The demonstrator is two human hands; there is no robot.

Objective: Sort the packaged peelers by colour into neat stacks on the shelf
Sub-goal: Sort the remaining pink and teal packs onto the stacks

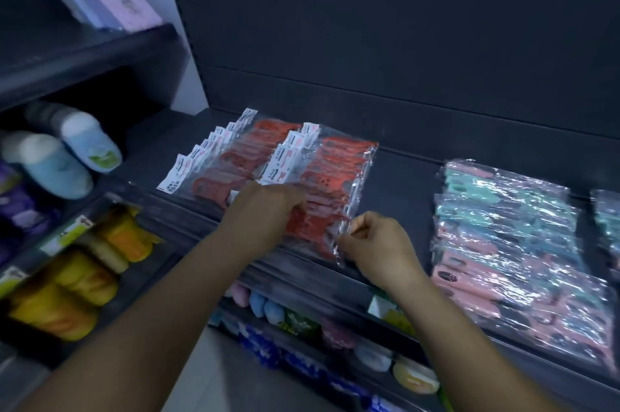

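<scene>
Shelf (402,173): I see my left hand (265,210) and right hand (375,244) both pinching one red peeler pack (322,230); mixed stack (503,227) well apart.

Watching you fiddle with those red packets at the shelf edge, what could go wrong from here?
The front red peeler packet, pinched by the right hand and held by the left hand, overhangs the shelf lip, so it might slip off onto the lower shelves. The slick wrappers overlap, so a nudge could slide the red rows askew. The pile to the right mixes pink and teal, so colours could easily stay mixed.
</scene>
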